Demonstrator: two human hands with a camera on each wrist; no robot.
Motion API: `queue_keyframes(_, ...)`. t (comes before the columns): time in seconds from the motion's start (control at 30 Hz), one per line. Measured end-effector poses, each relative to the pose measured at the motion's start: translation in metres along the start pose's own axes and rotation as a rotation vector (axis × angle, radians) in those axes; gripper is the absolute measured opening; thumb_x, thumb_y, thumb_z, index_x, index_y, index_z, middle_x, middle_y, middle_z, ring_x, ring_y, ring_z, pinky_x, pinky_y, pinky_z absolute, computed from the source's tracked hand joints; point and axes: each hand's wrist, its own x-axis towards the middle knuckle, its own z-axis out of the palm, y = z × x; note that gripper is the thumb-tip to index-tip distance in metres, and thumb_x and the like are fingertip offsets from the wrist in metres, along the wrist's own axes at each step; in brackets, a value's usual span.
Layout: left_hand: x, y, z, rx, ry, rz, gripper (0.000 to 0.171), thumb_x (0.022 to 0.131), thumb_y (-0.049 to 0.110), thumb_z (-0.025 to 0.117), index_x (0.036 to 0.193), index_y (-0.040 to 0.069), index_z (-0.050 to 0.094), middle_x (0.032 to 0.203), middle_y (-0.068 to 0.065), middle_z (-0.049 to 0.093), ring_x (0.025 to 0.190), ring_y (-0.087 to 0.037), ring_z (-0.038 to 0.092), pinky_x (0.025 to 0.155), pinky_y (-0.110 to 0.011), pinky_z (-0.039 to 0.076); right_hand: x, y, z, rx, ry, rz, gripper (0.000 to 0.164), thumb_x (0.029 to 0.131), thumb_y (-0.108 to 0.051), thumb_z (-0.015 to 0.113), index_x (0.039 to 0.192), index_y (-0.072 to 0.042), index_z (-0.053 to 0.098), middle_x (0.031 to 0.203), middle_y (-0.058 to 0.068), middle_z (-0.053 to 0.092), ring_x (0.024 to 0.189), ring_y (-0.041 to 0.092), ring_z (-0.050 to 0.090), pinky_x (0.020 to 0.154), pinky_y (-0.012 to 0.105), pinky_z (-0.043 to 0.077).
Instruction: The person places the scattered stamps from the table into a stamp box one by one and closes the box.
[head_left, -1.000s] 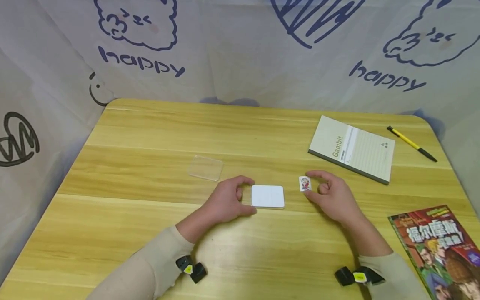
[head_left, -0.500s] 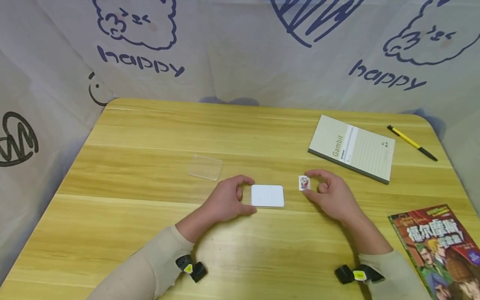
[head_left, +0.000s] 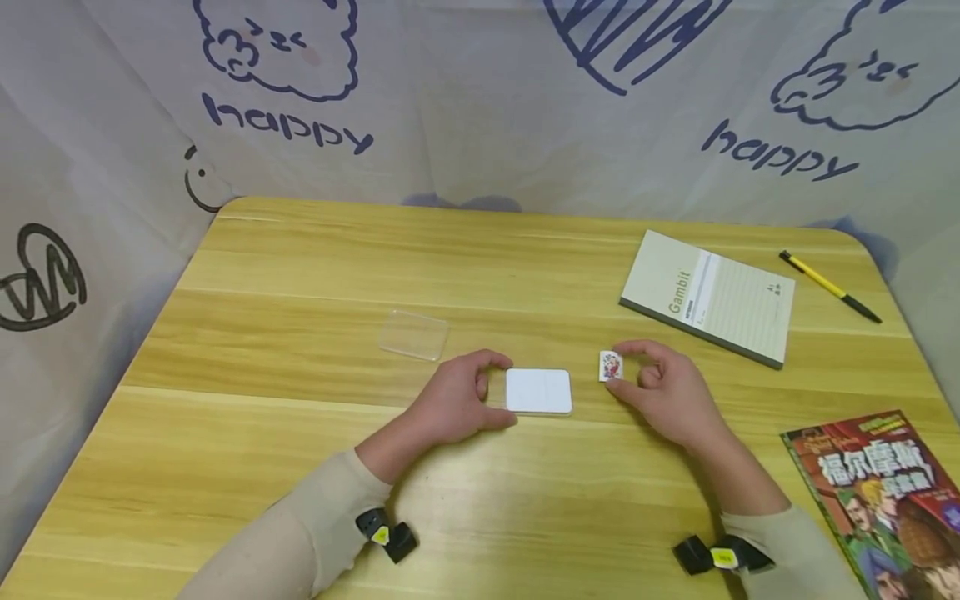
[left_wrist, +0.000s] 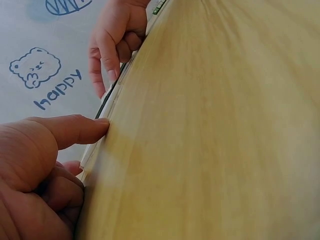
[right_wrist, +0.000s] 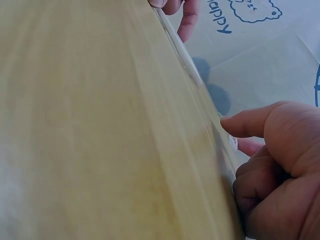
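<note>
On the table [head_left: 480, 517], a white rectangular card [head_left: 538, 391] lies in a shallow clear plastic case [head_left: 496, 390], seen from above in the head view. My left hand [head_left: 453, 400] grips the case at its left end, thumb on the near edge and forefinger on the far edge. To the right of it, my right hand [head_left: 675, 396] pinches a small white square [head_left: 611, 367] with a red and dark print between thumb and forefinger. A gap of bare table separates the square from the case. Both wrist views look low along the tabletop, with the case nearly edge-on.
A clear plastic lid [head_left: 413, 335] lies behind the left hand. Further back on the right are a notebook [head_left: 708, 297] and a yellow and black pen [head_left: 828, 286]. An illustrated book [head_left: 877, 492] lies beside the right forearm. Drawn-on white cloth [head_left: 480, 100] hangs behind the table.
</note>
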Motion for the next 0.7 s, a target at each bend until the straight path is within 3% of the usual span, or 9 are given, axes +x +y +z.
queue_keyframes(0.7, 0.0, 0.0, 0.001, -0.001, 0.004, -0.001, 0.063, 0.072, 0.014, 0.091, 0.127, 0.006, 0.062, 0.067, 0.0, 0.044, 0.056, -0.011, 0.04, 0.052, -0.027, 0.035, -0.006, -0.024, 0.025, 0.135, -0.012, -0.068, 0.037, 0.083, -0.015, 0.084, 0.117, -0.01, 0.069, 0.053, -0.004, 0.026, 0.047, 0.01, 0.025, 0.047, 0.029, 0.028)
